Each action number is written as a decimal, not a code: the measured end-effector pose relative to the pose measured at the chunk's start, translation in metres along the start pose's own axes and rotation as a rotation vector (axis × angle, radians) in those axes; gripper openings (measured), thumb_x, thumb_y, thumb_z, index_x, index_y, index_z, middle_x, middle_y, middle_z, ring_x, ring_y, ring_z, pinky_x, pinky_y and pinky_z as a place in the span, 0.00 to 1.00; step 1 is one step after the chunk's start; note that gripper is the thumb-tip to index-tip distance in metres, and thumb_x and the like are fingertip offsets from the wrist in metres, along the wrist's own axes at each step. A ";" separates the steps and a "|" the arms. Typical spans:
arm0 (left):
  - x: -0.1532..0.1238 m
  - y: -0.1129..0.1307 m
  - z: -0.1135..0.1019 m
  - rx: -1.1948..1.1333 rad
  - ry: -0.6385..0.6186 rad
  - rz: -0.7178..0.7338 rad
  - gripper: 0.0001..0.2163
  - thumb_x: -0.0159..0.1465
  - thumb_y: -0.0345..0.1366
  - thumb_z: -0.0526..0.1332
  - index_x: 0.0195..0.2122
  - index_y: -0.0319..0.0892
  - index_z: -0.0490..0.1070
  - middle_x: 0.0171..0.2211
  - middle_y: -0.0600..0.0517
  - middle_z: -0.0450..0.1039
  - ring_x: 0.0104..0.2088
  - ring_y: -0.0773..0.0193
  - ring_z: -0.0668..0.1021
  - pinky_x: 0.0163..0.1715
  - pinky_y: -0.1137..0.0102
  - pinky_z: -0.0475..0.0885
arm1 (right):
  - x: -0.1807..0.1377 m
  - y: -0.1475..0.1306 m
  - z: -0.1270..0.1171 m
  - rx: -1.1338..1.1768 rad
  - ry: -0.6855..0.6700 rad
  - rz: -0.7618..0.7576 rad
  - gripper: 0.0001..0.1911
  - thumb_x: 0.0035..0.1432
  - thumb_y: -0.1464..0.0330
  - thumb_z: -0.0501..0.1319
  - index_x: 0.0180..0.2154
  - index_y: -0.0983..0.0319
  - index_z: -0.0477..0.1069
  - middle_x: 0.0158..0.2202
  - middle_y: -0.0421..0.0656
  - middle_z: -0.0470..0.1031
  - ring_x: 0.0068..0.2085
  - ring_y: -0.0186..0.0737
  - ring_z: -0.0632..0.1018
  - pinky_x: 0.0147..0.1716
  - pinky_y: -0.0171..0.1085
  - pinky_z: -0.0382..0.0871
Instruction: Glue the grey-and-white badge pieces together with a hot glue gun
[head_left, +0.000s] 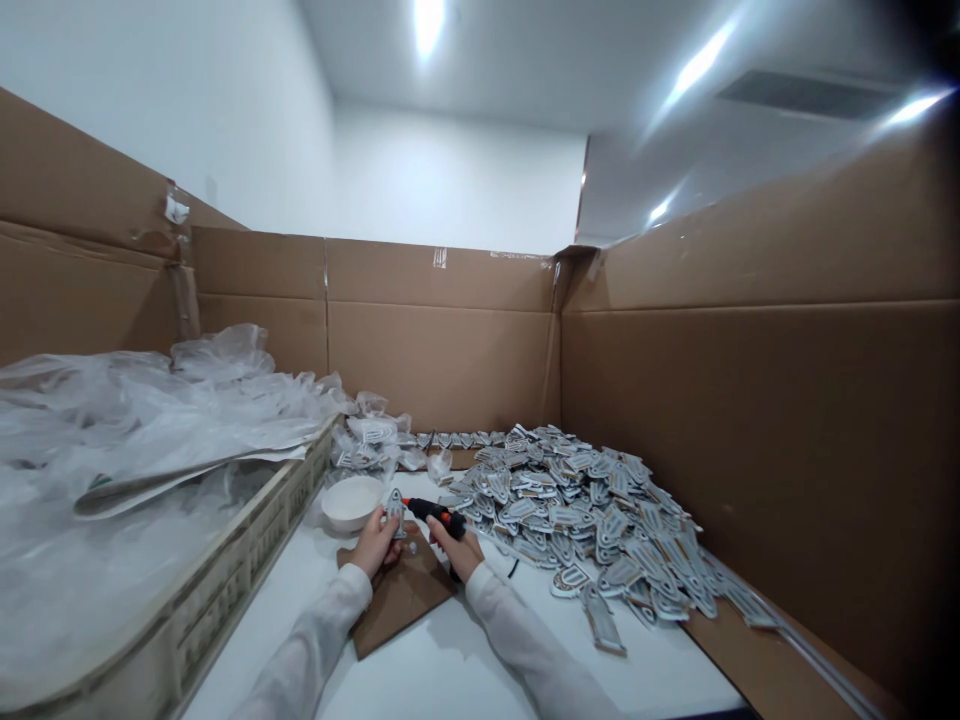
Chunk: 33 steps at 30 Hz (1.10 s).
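White-sleeved, pinches grey tag (396,508) in left hand (375,546), grips glue gun (437,515) in right hand (460,550); could burn fingers (391,522) by slipping.

We're on one head cam over the near side of the table (439,675), facing forward and down across it, pretty close but catching the ceiling (517,60) above it too.
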<state>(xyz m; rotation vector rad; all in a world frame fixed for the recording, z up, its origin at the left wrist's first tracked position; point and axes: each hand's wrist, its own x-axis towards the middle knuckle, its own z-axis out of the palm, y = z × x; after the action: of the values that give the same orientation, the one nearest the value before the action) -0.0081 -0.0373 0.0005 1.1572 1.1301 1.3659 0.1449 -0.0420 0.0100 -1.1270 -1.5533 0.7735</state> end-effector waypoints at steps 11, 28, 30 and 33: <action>-0.006 0.008 0.006 -0.051 -0.043 0.017 0.26 0.39 0.56 0.63 0.29 0.44 0.56 0.12 0.63 0.63 0.08 0.75 0.61 0.08 0.79 0.48 | -0.006 -0.018 -0.006 -0.098 -0.080 0.172 0.20 0.49 0.53 0.54 0.18 0.61 0.67 0.22 0.41 0.68 0.24 0.36 0.69 0.26 0.34 0.61; -0.003 0.004 0.005 -0.016 -0.055 0.018 0.27 0.38 0.58 0.63 0.30 0.44 0.55 0.10 0.64 0.61 0.07 0.75 0.60 0.07 0.79 0.49 | -0.002 -0.011 -0.005 -0.075 -0.092 0.123 0.23 0.48 0.50 0.51 0.23 0.62 0.72 0.22 0.42 0.70 0.28 0.39 0.70 0.31 0.36 0.62; -0.005 0.006 0.005 -0.022 -0.051 0.019 0.27 0.39 0.57 0.62 0.30 0.44 0.55 0.10 0.64 0.61 0.07 0.75 0.60 0.08 0.79 0.49 | -0.002 -0.011 -0.005 -0.064 -0.101 0.120 0.23 0.49 0.51 0.51 0.23 0.62 0.72 0.22 0.42 0.70 0.28 0.39 0.70 0.31 0.35 0.62; -0.006 0.008 0.006 -0.029 -0.046 0.022 0.27 0.39 0.57 0.63 0.31 0.44 0.56 0.11 0.64 0.62 0.07 0.75 0.61 0.08 0.79 0.50 | -0.002 -0.009 -0.005 -0.053 -0.102 0.118 0.23 0.49 0.51 0.51 0.24 0.62 0.73 0.22 0.42 0.70 0.28 0.39 0.70 0.31 0.35 0.62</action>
<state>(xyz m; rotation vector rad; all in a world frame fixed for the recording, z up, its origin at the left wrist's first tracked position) -0.0026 -0.0441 0.0085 1.1773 1.0647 1.3616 0.1473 -0.0472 0.0186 -1.2439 -1.6110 0.8849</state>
